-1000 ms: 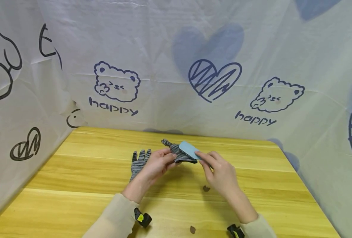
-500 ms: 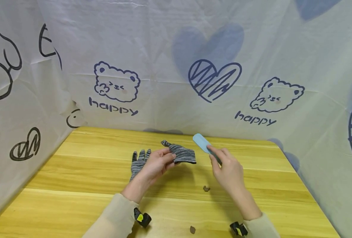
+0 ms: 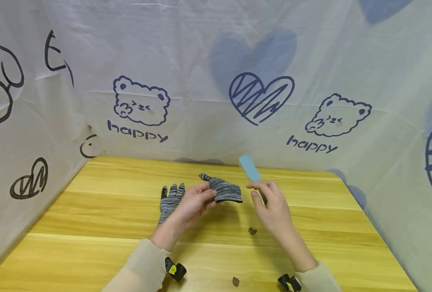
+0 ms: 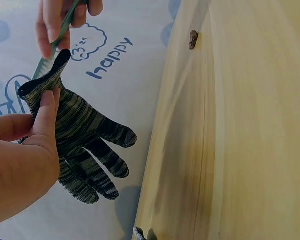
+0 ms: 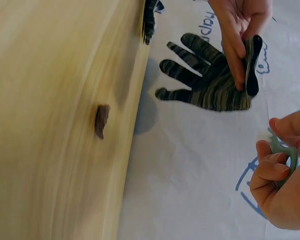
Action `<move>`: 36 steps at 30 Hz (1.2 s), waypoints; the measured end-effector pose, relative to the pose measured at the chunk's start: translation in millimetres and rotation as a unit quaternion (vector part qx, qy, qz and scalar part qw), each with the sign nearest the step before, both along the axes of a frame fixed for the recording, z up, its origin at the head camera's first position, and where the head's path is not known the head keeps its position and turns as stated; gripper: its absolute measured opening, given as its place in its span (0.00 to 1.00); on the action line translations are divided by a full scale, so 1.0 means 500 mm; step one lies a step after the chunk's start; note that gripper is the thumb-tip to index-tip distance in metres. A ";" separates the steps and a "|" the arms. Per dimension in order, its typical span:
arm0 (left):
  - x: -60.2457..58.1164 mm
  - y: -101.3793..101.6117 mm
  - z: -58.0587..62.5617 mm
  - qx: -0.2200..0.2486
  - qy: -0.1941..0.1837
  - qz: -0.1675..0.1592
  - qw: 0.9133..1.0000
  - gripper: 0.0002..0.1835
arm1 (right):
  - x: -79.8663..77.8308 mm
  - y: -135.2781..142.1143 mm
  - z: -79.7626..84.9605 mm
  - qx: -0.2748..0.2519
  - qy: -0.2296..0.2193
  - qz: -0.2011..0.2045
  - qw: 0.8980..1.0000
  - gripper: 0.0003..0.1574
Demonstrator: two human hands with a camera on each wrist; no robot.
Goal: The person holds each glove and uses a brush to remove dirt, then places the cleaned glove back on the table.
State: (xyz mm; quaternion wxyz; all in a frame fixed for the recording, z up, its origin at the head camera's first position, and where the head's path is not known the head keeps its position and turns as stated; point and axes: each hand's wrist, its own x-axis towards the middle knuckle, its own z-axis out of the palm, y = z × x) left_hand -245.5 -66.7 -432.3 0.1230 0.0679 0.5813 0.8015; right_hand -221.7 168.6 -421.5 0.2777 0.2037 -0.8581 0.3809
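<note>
My left hand (image 3: 195, 201) pinches a grey-and-black striped knit glove (image 3: 227, 190) near its cuff and holds it above the table. The glove's fingers hang down in the left wrist view, where the black cuff edge (image 4: 59, 65) gapes a little. To the right, my right hand (image 3: 274, 209) holds a light blue brush (image 3: 250, 168) by its handle, apart from the glove. Pale bristles show in the left wrist view. In the right wrist view, fingers curl round the green-looking handle (image 5: 292, 159). A second striped glove (image 3: 169, 202) lies flat on the table, partly behind my left forearm.
Two small brown crumpled bits lie on the wooden table (image 3: 91, 251): one bit (image 3: 252, 230) below my right hand, another bit (image 3: 236, 281) near the front. A white printed cloth (image 3: 201, 134) stands behind the table and along its sides.
The brush has come off the held glove, moving right and tilting more upright in my right hand. My left hand and its glove have barely moved.
</note>
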 end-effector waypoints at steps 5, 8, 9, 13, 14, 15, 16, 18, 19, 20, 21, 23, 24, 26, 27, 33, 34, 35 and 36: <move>0.008 0.009 0.000 -0.007 -0.003 0.002 1.000 0.17 | 0.009 -0.015 -0.006 0.016 0.007 0.015 1.000 0.14; 0.011 0.015 0.000 -0.012 -0.001 -0.001 1.000 0.20 | 0.014 -0.024 -0.009 0.029 0.003 0.020 0.999 0.14; 0.011 0.017 0.000 -0.012 -0.001 -0.003 1.000 0.16 | 0.015 -0.026 -0.010 0.034 0.001 0.020 0.999 0.15; 0.012 0.020 -0.002 -0.007 0.005 -0.018 1.000 0.16 | 0.020 -0.036 -0.012 0.052 -0.007 0.022 0.998 0.15; 0.012 0.020 -0.003 -0.005 0.008 -0.023 1.000 0.16 | 0.020 -0.038 -0.013 0.056 -0.008 0.022 0.998 0.16; 0.013 0.020 -0.004 -0.004 0.009 -0.026 1.000 0.17 | 0.021 -0.040 -0.014 0.059 -0.009 0.022 0.998 0.16; 0.013 0.020 -0.004 -0.003 0.010 -0.028 1.000 0.19 | 0.021 -0.042 -0.015 0.062 -0.008 0.023 0.998 0.16; 0.014 0.021 -0.005 -0.004 0.010 -0.030 0.999 0.20 | 0.022 -0.045 -0.017 0.067 -0.009 0.025 0.997 0.17; 0.015 0.022 -0.005 -0.006 0.009 -0.029 1.000 0.20 | 0.023 -0.046 -0.017 0.069 -0.012 0.025 0.997 0.18; 0.015 0.022 -0.005 -0.007 0.008 -0.029 1.000 0.21 | 0.023 -0.048 -0.018 0.072 -0.015 0.025 0.997 0.19; 0.016 0.023 -0.005 -0.009 0.006 -0.028 1.000 0.21 | 0.024 -0.049 -0.018 0.074 -0.019 0.026 0.997 0.19; 0.017 0.025 -0.006 -0.010 0.006 -0.028 1.000 0.21 | 0.025 -0.051 -0.019 0.079 -0.027 0.025 0.996 0.21; 0.017 0.026 -0.007 -0.008 0.006 -0.028 1.000 0.21 | 0.025 -0.052 -0.019 0.081 -0.030 0.026 0.996 0.22; 0.018 0.027 -0.009 -0.007 0.007 -0.032 0.999 0.21 | 0.025 -0.053 -0.020 0.086 -0.031 0.025 0.996 0.22; 0.018 0.027 -0.010 -0.008 0.008 -0.035 0.999 0.21 | 0.025 -0.053 -0.021 0.087 -0.030 0.025 0.995 0.22; 0.018 0.024 -0.016 -0.017 0.013 -0.063 0.998 0.18 | 0.024 -0.053 -0.024 0.091 -0.024 0.019 0.995 0.21; 0.019 0.024 -0.016 -0.017 0.015 -0.067 0.998 0.17 | 0.024 -0.053 -0.025 0.090 -0.022 0.018 0.995 0.20; 0.019 0.024 -0.016 -0.015 0.016 -0.071 0.997 0.16 | 0.023 -0.053 -0.026 0.091 -0.021 0.017 0.996 0.19; 0.019 0.024 -0.015 -0.016 0.018 -0.074 0.997 0.14 | 0.023 -0.053 -0.026 0.091 -0.019 0.016 0.996 0.17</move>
